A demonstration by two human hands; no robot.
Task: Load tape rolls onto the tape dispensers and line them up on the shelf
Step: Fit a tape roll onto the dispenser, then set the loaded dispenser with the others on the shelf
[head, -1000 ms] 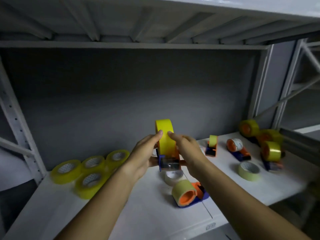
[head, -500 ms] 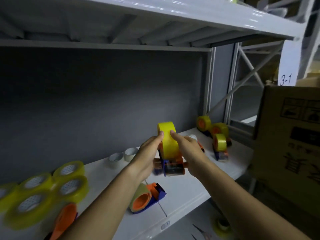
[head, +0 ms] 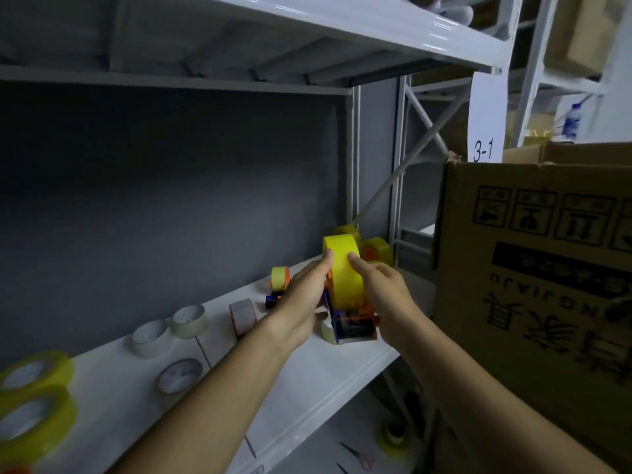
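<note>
Left hand (head: 301, 302) and right hand (head: 383, 295) grip the loaded tape dispenser (head: 345, 295) above the shelf (head: 301, 381)

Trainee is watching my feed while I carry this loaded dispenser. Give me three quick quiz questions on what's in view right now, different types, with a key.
1. True or false: the yellow tape roll sits on the dispenser that both hands hold.
2. Multiple choice: what stands to the right of the shelf? A) a cardboard box B) a plastic crate C) a trolley
3. Fill in: the paper label hanging from the upper shelf reads ____.

Key
1. True. The left hand and right hand grip the dispenser, index fingers on the roll.
2. A, the cardboard box.
3. 3-1
</note>
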